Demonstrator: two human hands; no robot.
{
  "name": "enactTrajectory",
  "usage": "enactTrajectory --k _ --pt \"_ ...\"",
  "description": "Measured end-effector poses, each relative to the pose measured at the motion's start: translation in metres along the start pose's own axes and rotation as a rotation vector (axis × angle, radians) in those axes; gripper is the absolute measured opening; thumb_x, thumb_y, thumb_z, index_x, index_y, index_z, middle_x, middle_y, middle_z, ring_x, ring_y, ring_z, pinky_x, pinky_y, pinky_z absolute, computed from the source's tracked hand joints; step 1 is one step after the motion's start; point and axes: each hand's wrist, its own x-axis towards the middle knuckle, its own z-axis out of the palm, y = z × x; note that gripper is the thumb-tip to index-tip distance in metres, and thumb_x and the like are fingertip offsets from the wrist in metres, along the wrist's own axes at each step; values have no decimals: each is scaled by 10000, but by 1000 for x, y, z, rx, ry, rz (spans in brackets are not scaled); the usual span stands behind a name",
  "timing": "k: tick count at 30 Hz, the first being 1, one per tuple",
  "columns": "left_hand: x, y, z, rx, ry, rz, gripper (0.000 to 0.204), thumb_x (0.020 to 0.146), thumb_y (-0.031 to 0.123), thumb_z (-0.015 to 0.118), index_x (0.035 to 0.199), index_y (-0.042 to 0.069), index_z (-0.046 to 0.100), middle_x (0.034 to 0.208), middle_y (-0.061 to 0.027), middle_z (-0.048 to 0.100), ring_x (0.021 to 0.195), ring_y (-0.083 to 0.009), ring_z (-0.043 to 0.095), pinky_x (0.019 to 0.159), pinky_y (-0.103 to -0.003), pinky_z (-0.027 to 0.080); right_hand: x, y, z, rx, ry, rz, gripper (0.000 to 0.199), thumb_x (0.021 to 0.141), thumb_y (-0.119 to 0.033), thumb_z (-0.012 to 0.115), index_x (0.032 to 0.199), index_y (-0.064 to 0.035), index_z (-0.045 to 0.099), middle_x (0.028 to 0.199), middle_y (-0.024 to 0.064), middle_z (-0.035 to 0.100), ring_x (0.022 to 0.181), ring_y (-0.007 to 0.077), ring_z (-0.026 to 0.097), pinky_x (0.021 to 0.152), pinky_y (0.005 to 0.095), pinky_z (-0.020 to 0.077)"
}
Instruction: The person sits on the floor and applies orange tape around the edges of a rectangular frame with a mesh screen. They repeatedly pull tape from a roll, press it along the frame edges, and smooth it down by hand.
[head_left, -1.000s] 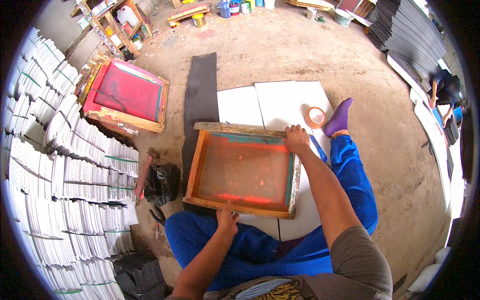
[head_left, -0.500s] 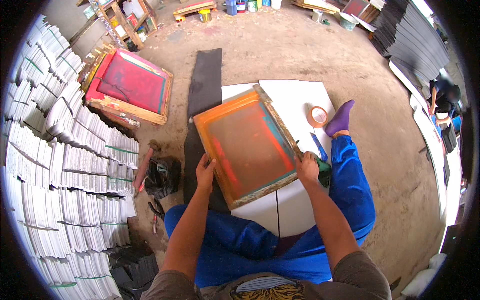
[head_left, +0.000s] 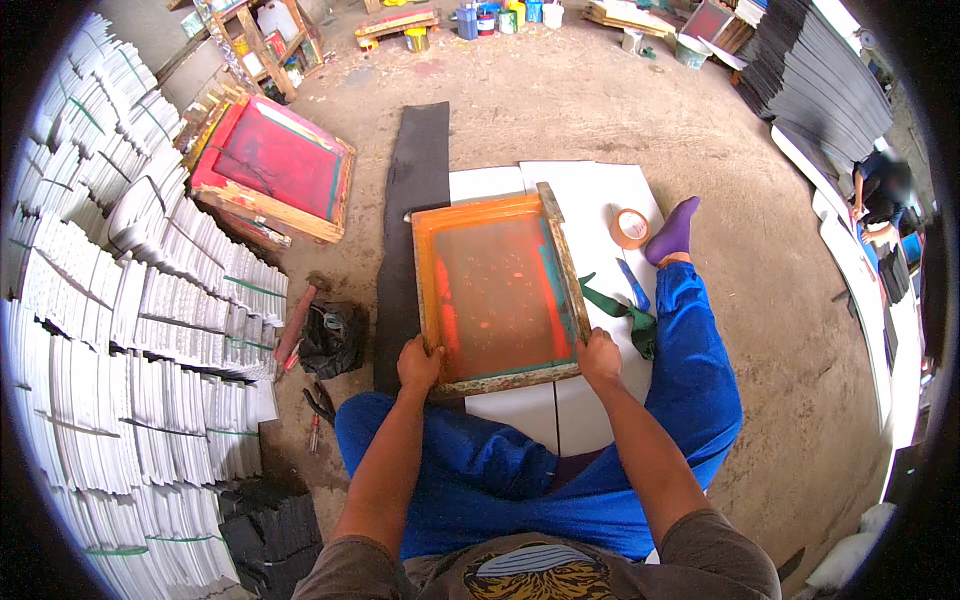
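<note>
Scene: You sit on a bare concrete floor (head_left: 620, 110), legs in blue trousers, a wooden printing screen frame (head_left: 497, 287) flat in front of you on white boards (head_left: 600, 190).
Left hand: Your left hand (head_left: 419, 363) grips the frame's near left corner, fingers curled over the wooden edge.
Right hand: Your right hand (head_left: 599, 357) clamps the near right corner, thumb on top, fingers wrapped round the rail.
Frame: It lies between your knees, its orange mesh stained with red and teal, its far edge pointing away from you.
Beside the frame: A long black strip (head_left: 412, 200) runs along its left side; a green cloth (head_left: 628, 312) and a blue-handled tool (head_left: 632, 285) lie just to its right.
Further right: A roll of tape (head_left: 629, 228) sits near your purple-socked foot (head_left: 674, 229).
Left of you: A second frame with red mesh (head_left: 272, 167) leans by stacks of white sheets (head_left: 130, 330); pliers (head_left: 318, 405) and a black bag (head_left: 331, 337) lie near your left knee.
Background: Paint pots (head_left: 500, 18) line the far edge.
</note>
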Motion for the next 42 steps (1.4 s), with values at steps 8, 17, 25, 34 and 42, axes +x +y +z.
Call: enactTrajectory --k 8,17,25,34,42 --pt "11 -25 18 -60 58 94 629 893 354 738 1382 -3 569 1166 -253 643 1111 -420 624 953 -474 507 -16 9 5 56 13 2 406 913 -357 685 1032 19 590 1045 239 663 940 441 683 848 514 564" --pt "8 -5 23 -147 148 -78 563 989 453 573 1416 86 583 1219 -250 619 1100 -412 627 944 -491 507 -13 -31 3 -40 226 -330 656 939 -401 640 1441 -19 462 1355 202 548 1316 387 487 1067 551 419" --pt "13 10 20 -116 164 -227 454 1031 427 492 1378 172 635 1189 -218 627 1072 -414 637 907 -501 523 37 -187 45 -34 -29 -623 653 1032 -473 451 1556 -95 351 1598 215 324 1499 437 243 1213 588 198" --pt "6 21 33 -153 291 -240 420 1036 367 484 1346 141 655 1121 -197 624 1049 -402 636 890 -493 525 136 -302 102 -18 12 -564 658 1045 -518 403 1588 -157 316 1616 241 277 1487 462 263 1191 638 208" --pt "3 22 28 -188 324 -204 414 1033 319 489 1322 79 665 1038 -181 609 944 -377 637 844 -475 526 148 -333 101 -80 -95 -489 664 1049 -571 351 1607 -217 285 1653 176 206 1538 376 161 1229 579 150"
